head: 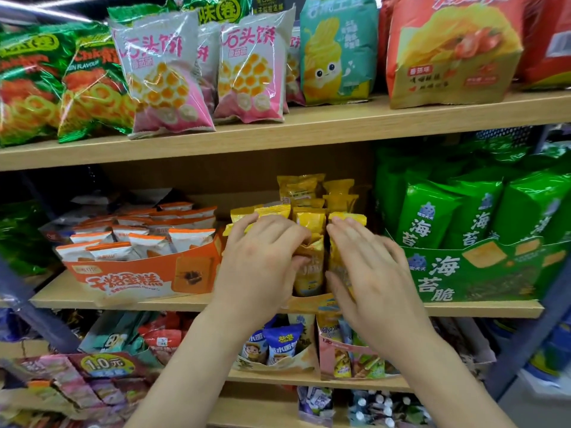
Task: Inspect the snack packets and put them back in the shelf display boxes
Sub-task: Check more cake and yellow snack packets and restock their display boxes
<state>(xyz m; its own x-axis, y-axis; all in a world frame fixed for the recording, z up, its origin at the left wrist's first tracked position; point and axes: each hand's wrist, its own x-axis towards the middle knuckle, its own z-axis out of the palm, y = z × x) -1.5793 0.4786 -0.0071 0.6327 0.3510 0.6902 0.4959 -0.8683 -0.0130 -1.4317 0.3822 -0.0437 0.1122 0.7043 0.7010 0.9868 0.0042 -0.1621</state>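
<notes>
1. L hand [262,254]: fingers curled over the tops of the yellow packets [309,267], thumb against the front one. Looks like it grips a few together.
2. R hand [367,267]: fingers fairly straight, laid flat on the right-side packets, thumb low at the front. Pressing, not clamping, as far as I can tell.
3. Packets stand upright in their box [309,301] on the mid shelf [92,299], between the orange box [129,273] and the green box [463,273]. More of them are stacked higher at the back.
4. Step, prob.: squaring up or re-seating packets in the box, so this box is near done.
5. Risks:
   - The box front wall is low and sits at the shelf edge. A push down or fwd could tip front packets over it onto the lower-shelf packets [282,341].
   - Foil is slick and puffy. Squeezing several at once may let one squirt out, or crush what's inside.
   - The back stack sits tall and loose. Shoving the front rows back could topple it.
   - Hands cover most of the front row, so a packet folded or wedged under the palms can't be ruled out. Check before letting go.
   - Pulling the L hand out fast may drag a packet along.
</notes>
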